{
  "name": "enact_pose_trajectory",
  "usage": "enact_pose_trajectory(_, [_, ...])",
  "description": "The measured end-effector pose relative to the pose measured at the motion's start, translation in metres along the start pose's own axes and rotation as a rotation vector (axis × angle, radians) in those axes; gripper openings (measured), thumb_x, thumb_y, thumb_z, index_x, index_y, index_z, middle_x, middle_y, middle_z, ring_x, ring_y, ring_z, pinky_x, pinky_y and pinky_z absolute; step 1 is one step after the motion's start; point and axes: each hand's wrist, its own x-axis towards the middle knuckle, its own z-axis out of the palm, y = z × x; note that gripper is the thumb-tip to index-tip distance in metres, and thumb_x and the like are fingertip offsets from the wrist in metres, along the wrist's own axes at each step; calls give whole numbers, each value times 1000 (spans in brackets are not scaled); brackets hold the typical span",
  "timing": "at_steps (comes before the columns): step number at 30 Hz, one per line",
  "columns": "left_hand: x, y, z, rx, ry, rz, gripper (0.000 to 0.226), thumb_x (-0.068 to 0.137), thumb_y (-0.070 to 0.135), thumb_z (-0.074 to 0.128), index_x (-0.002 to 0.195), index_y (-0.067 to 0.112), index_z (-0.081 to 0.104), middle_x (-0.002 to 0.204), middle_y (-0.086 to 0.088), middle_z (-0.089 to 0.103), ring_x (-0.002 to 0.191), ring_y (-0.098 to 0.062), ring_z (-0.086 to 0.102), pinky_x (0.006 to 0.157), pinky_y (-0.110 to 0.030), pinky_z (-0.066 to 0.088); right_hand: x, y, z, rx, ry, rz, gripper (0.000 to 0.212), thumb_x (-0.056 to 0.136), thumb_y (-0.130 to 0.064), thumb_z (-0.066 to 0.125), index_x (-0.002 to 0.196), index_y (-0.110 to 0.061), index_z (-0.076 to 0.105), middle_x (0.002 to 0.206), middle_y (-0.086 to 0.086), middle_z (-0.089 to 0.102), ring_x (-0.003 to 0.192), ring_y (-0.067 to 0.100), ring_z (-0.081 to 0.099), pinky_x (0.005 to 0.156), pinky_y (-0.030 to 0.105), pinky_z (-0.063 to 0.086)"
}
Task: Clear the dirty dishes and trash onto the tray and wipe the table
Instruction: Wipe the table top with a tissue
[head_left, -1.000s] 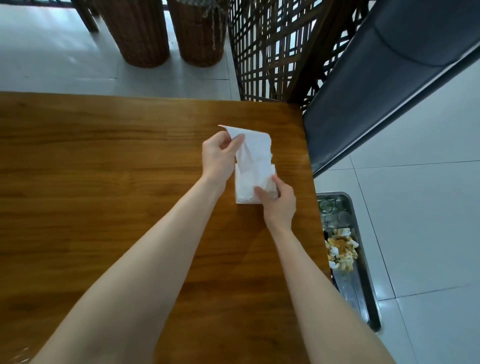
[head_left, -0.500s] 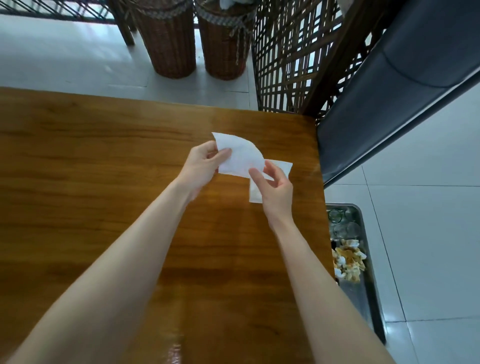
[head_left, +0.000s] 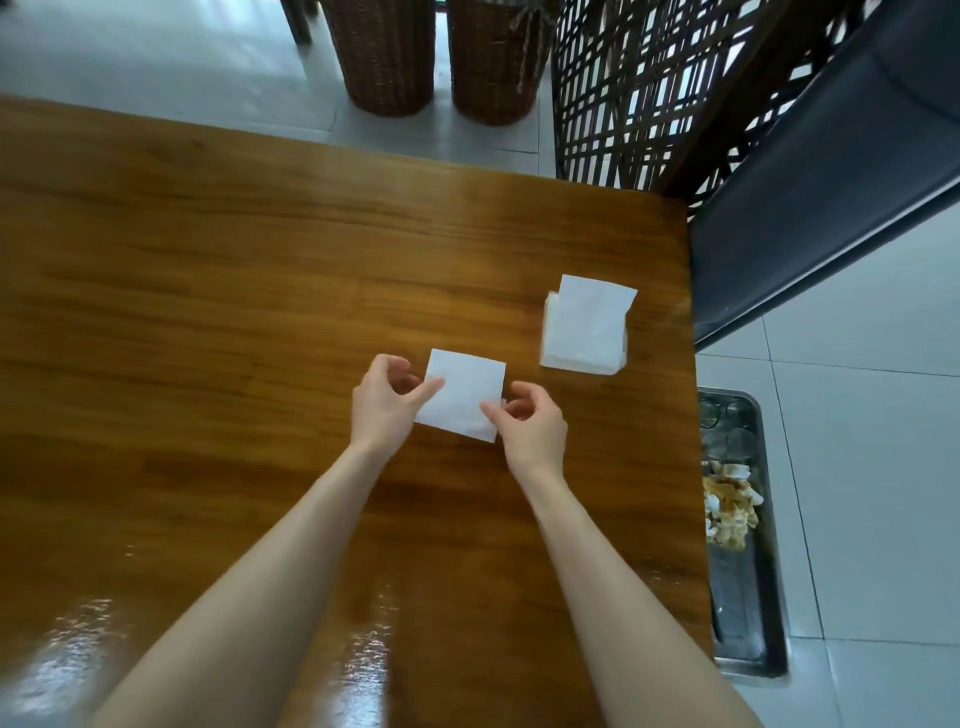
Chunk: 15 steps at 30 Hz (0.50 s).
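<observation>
The napkin (head_left: 462, 396), a second ago only half drawn out of the napkin holder (head_left: 584, 332), is now fully free of it and held as a flat square instead of a loose, curved sheet. The right hand (head_left: 530, 428) no longer rests on the holder and now pinches the napkin's near right corner, while the left hand (head_left: 384, 410) pinches its left edge. Both hands now sit nearer the person and left of the holder, which stands alone on the surface (head_left: 208, 312).
</observation>
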Motion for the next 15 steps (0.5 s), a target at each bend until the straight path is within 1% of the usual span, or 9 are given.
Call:
enact_pose_trajectory(1, [0, -6, 0, 75, 77, 44, 46, 83, 45, 71, 117, 15, 58, 110, 2, 61, 99, -11, 57, 84, -24, 48, 1, -2, -1, -27, 34, -43, 41, 84, -31, 72, 120, -18, 59, 101, -8, 59, 88, 7, 57, 64, 7, 40])
enact_pose_trajectory(3, [1, -19, -4, 254, 215, 132, 48, 89, 49, 61, 124, 15, 58, 129, -5, 56, 120, -21, 48, 101, -37, 37, 4, -4, 2, -89, 58, -150, 43, 84, -33, 72, 122, -21, 59, 112, -10, 53, 103, 7, 48, 77, 12, 42])
enact_pose_trajectory(4, [2, -25, -8, 323, 247, 170, 49, 92, 49, 55, 129, 16, 56, 137, -7, 51, 129, -24, 42, 107, -41, 31, 6, -5, 4, -126, 39, -204, 42, 84, -34, 71, 123, -22, 60, 117, -9, 52, 108, 7, 43, 84, 16, 42])
enact_pose_trajectory(6, [5, -39, -14, 451, 238, 225, 52, 97, 49, 45, 139, 18, 49, 151, -9, 38, 141, -27, 28, 116, -44, 14, 9, -6, 12, -227, -26, -292, 41, 85, -38, 70, 123, -25, 62, 122, -7, 53, 112, 8, 39, 95, 25, 37])
enact_pose_trajectory(7, [6, -46, -16, 527, 215, 241, 55, 98, 51, 39, 143, 20, 44, 155, -9, 31, 145, -28, 21, 117, -43, 5, 11, -5, 16, -291, -51, -324, 41, 85, -40, 69, 123, -26, 63, 123, -7, 53, 114, 10, 38, 98, 27, 31])
enact_pose_trajectory(8, [6, -52, -17, 602, 191, 254, 59, 98, 53, 31, 147, 22, 38, 158, -9, 24, 147, -28, 15, 117, -43, -2, 12, -3, 19, -354, -66, -351, 41, 85, -42, 68, 123, -28, 63, 123, -7, 53, 115, 11, 36, 97, 26, 23])
enact_pose_trajectory(10, [7, -61, -17, 712, 152, 255, 64, 96, 55, 18, 151, 25, 29, 160, -8, 16, 149, -28, 8, 116, -43, -7, 17, 2, 26, -450, -73, -392, 38, 85, -43, 67, 121, -32, 65, 119, -9, 52, 114, 12, 35, 89, 24, 13])
enact_pose_trajectory(12, [9, -65, -16, 753, 147, 252, 64, 96, 55, 13, 151, 26, 26, 161, -8, 15, 149, -28, 7, 117, -46, -5, 20, 8, 31, -470, -59, -423, 31, 85, -41, 67, 115, -32, 69, 112, -10, 52, 110, 10, 35, 83, 22, 10])
enact_pose_trajectory(15, [10, -67, -14, 747, 165, 253, 61, 97, 53, 16, 150, 26, 30, 160, -8, 20, 148, -29, 12, 117, -47, -1, 20, 14, 37, -391, -33, -438, 18, 86, -34, 69, 102, -28, 75, 100, -13, 55, 102, 7, 37, 82, 22, 11])
